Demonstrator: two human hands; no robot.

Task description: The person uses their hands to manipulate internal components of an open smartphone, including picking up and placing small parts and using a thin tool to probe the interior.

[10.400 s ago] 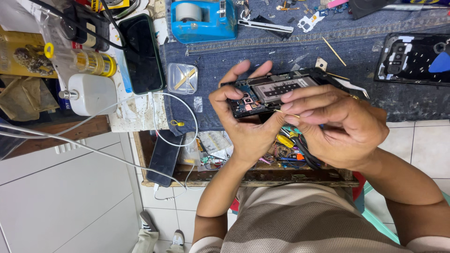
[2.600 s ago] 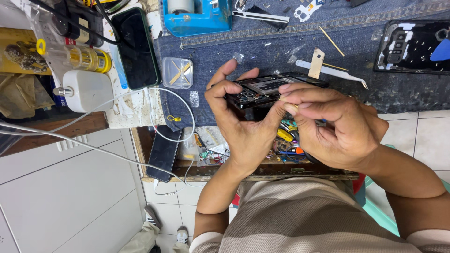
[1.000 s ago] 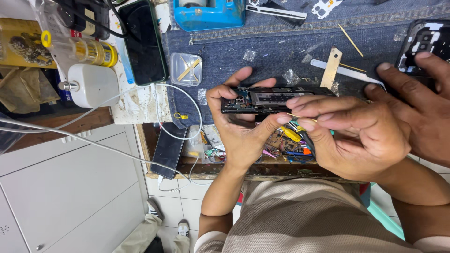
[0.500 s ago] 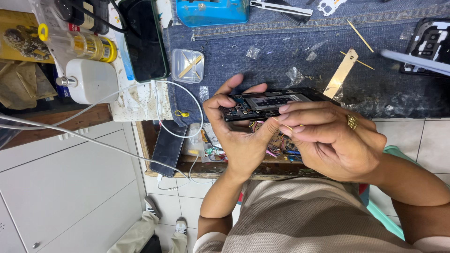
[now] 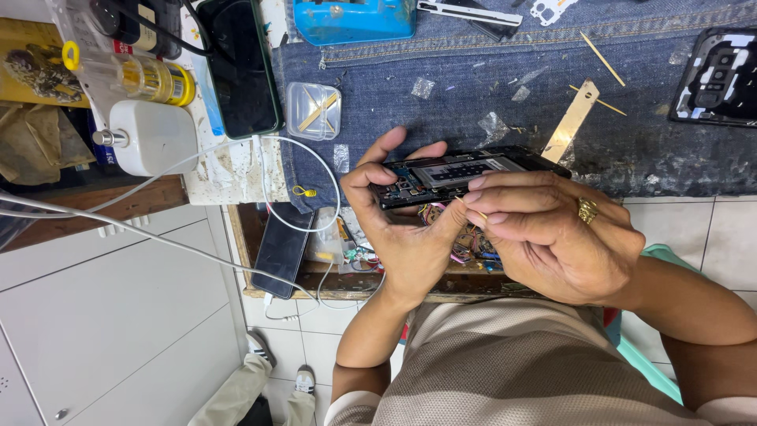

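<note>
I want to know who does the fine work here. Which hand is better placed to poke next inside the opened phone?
Probably the right hand: its fingertips pinch a thin stick at the opened phone. The left hand cradles the phone from below.

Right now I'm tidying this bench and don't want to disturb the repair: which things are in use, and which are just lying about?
In use:
- opened phone, cradled in the left hand
- right hand, fingertips on the phone's near edge

Lying about:
- dark phone
- small clear box
- blue tape dispenser
- flat metal strip
- phone back cover
- white charger
</note>
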